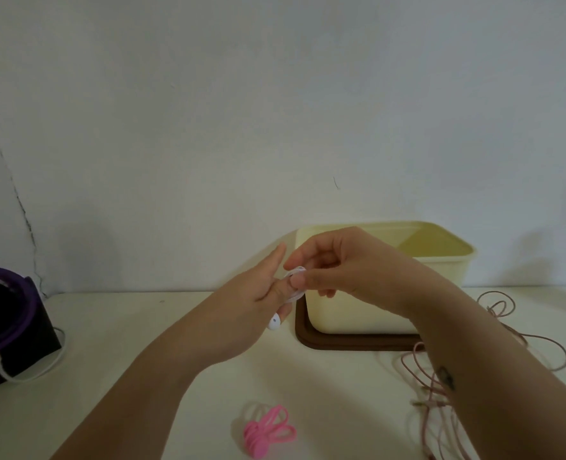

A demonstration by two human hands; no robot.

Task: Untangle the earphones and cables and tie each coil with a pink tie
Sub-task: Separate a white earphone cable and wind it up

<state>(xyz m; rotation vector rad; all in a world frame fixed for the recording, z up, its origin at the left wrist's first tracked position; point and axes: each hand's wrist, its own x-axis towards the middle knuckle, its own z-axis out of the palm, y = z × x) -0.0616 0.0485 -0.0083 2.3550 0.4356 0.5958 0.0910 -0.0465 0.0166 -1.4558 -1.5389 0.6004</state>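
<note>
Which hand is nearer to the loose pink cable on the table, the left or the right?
Right. The right hand, pinching the earphones, is raised just left of the pink cable, forearm crossing over it; the left hand, also holding them, is further left.

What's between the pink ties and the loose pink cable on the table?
Nothing. In the head view, only bare tabletop separates the pink ties from the pink cable.
</note>
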